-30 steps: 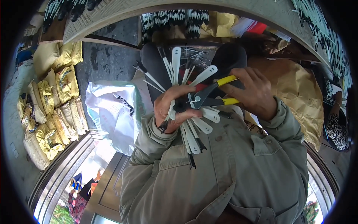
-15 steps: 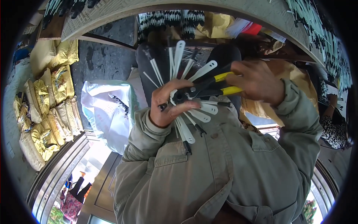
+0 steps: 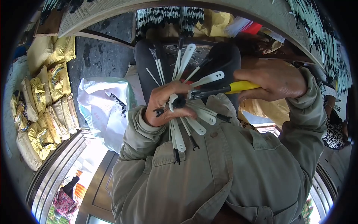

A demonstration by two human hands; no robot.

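Between its thumb and curled fingers, my left hand [image 3: 163,102] grips a small hub [image 3: 178,101] that looks like part of an umbrella frame. White flat strips with holes [image 3: 186,61] and thin rods with black forked ends [image 3: 191,138] fan out from it on all sides. My right hand [image 3: 274,80] is closed round the yellow handles of dark-jawed pliers [image 3: 212,91]. Their jaw tips sit at the hub's right side, by my left fingertips. Whether they bite on anything I cannot make out. The pliers appear turned edge-on, with their handles overlapping.
Across my lap lies dark cloth. A white plastic sack [image 3: 106,106] stands left, beside stacked yellow packages [image 3: 48,112]. Beyond my knees runs a bench edge [image 3: 167,5], with bundled white-and-black rods [image 3: 169,16] beneath it. More rods [image 3: 324,48] and another person [image 3: 333,123] are at right.
My right hand has moved right and rotated, turning the pliers from spread handles to an edge-on view. The hub and its ribs have turned slightly in my left hand.
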